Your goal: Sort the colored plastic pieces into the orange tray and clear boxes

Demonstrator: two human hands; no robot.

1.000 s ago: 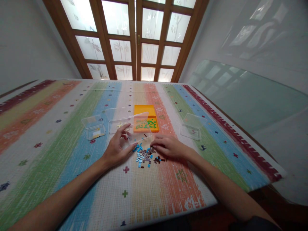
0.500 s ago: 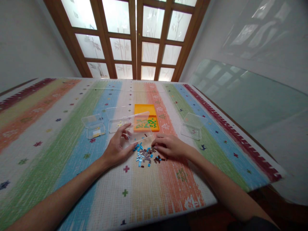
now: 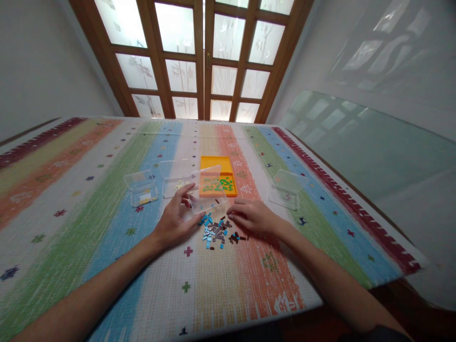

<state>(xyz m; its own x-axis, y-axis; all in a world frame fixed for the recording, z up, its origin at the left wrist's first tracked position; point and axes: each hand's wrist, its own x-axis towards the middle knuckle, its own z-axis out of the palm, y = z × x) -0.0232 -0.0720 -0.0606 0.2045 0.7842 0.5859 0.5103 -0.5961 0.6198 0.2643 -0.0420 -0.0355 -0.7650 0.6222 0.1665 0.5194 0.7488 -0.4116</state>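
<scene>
My left hand (image 3: 176,213) is wrapped around the near left side of a clear plastic box (image 3: 208,204), thumb in front and fingers behind. Its see-through lid stands raised, and a few small pieces, one dark brown, show through the plastic. Right in front of the box lies a loose pile of small building bricks (image 3: 214,231), blue, brown and dark grey. At the pile's right edge my right hand (image 3: 251,216) rests low, its fingers curled and pressed together over the bricks. Whatever its fingertips hold is hidden.
Behind the held box stands an open orange case (image 3: 231,194) with green pieces. To its left are a clear box (image 3: 167,192) with pale yellow pieces and a smaller clear box (image 3: 144,197). Another open clear box (image 3: 283,198) sits at right on the striped tablecloth (image 3: 156,294).
My right hand has shifted very slightly at the pile's edge, and one brown brick there sits a little differently. The view has tilted slightly; my left hand keeps its grip on the box.
</scene>
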